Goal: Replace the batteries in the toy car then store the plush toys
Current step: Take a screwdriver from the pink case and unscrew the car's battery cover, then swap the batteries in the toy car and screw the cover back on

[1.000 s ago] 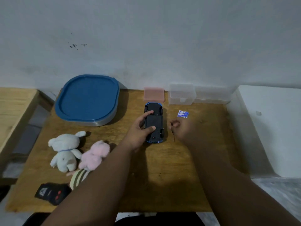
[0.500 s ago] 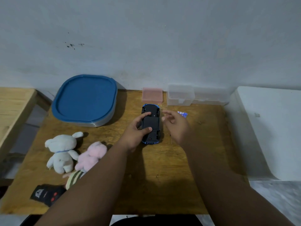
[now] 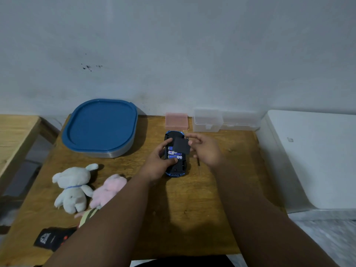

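The blue toy car lies upside down in the middle of the wooden table. My left hand grips its left side. My right hand pinches the black battery cover, lifted just above the open compartment. Blue batteries show inside it. A thin screwdriver lies on the table under my right hand. A white plush, a pink plush and a striped plush, partly hidden by my left arm, lie at the left.
A blue-lidded container stands at the back left. A pink box and clear plastic boxes line the wall. A black remote lies at the front left. A white surface adjoins the table on the right.
My right hand let go of the screwdriver, moved to the car and lifted the battery cover off, exposing the batteries. My left hand stayed on the car.
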